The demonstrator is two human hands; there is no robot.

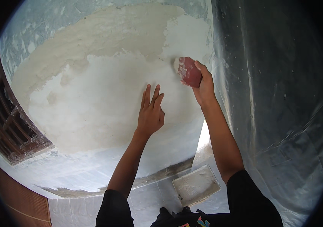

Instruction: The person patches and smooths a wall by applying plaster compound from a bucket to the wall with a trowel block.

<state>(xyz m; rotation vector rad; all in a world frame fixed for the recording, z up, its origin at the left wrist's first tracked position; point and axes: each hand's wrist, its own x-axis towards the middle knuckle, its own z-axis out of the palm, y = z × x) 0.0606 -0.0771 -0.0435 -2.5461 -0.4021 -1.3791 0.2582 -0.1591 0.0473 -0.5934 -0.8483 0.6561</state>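
Observation:
My right hand [205,85] grips a dark red putty spreader [190,73], a flat piece with whitish paste smeared over its left side. It is at the wall [104,98], near the upper right part of a pale plaster patch; whether its edge touches the wall is hard to tell. My left hand [152,113] is open, fingers stretched upward and spread, holding nothing. Its fingertips are at or very near the plaster, lower and to the left of the spreader. Damp-looking greyish-beige plaster [120,32] borders the paler patch above.
A rectangular tray [216,187] of whitish paste sits on the floor below my arms. Dark plastic sheeting [278,94] hangs along the right side. At the left is a brown window with bars [16,121]. Grey tiles or sheeting [146,196] cover the floor under the wall.

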